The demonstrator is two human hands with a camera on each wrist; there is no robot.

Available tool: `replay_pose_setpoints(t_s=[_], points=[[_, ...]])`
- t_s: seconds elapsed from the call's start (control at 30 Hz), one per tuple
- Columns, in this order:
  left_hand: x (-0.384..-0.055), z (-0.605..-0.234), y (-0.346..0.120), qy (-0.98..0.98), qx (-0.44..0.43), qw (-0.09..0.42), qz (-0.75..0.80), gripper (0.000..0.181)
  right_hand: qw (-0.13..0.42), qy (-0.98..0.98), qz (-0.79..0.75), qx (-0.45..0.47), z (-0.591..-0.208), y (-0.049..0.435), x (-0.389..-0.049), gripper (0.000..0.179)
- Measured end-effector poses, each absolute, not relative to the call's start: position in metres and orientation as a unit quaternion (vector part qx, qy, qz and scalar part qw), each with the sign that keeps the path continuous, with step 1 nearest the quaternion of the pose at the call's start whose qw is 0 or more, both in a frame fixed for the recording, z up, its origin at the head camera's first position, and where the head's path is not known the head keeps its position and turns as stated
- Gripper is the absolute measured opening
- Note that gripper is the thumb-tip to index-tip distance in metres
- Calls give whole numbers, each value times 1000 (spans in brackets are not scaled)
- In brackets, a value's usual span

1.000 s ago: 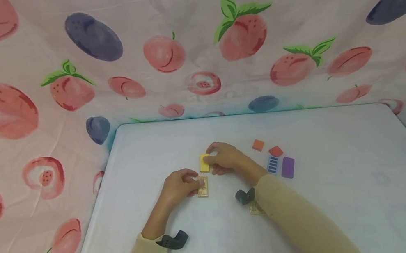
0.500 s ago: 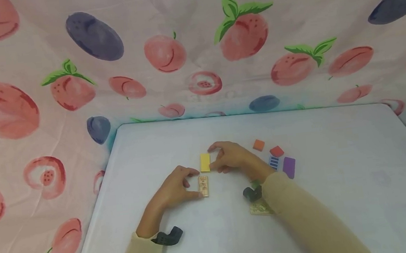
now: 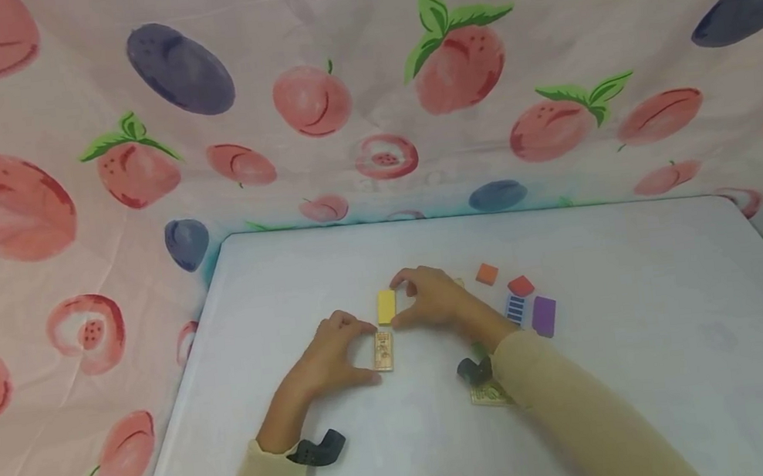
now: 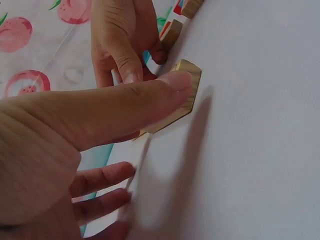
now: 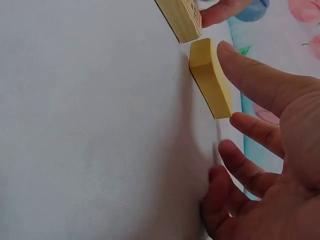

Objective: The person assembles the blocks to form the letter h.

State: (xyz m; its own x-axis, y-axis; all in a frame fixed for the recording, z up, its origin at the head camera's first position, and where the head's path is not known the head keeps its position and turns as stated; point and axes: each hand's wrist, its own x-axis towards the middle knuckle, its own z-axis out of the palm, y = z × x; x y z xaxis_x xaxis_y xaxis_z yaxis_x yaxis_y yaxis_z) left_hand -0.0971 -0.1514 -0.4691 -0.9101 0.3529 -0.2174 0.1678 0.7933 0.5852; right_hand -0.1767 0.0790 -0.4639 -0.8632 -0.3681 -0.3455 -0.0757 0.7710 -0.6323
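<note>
A small wooden block with a printed face [image 3: 382, 351] lies on the white table, just below a plain yellow block [image 3: 386, 307]. My left hand [image 3: 333, 355] is beside the wooden block, thumb and index finger spread toward its near and far ends. In the left wrist view, the thumb [image 4: 150, 100] hides much of that block. To the right of the yellow block is my right hand [image 3: 430, 299], its thumb and fingers parted near the block's edge. The right wrist view shows the yellow block [image 5: 210, 80] with the thumb tip close by its face.
Right of the right hand lie an orange square piece [image 3: 486, 273], a red piece [image 3: 521, 285], a blue striped piece [image 3: 515, 309] and a purple piece [image 3: 544, 316]. Another printed piece [image 3: 487, 394] is partly hidden under the right wrist. A fruit-patterned cloth [image 3: 364, 77] hangs behind the table.
Left fingers have come off the wooden block's face and spread to its ends. The right thumb has moved off the yellow block to its right side. Both blocks stay in place.
</note>
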Motion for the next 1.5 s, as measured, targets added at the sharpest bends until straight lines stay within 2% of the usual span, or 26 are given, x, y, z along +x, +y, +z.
replay_pose_setpoints(t_s=[0.13,0.2,0.37,0.73,1.27,1.5], points=[[-97,-466,-150,946,133,133,263,65,192,928,-284,-148,-464,80,-175,65],[-97,-466,-150,946,130,138,262,64,180,931,-272,-164,-465,81,-175,65],[-99,-469,-149,942,135,154,268,61,174,929,-269,-184,-466,84,-177,57],[-99,-473,-149,942,141,135,272,57,133,928,-284,-204,-469,82,-179,45],[-98,-474,-148,944,136,121,275,58,132,930,-282,-197,-470,81,-181,37],[-98,-470,-145,943,135,120,278,60,137,930,-282,-193,-468,81,-181,39]])
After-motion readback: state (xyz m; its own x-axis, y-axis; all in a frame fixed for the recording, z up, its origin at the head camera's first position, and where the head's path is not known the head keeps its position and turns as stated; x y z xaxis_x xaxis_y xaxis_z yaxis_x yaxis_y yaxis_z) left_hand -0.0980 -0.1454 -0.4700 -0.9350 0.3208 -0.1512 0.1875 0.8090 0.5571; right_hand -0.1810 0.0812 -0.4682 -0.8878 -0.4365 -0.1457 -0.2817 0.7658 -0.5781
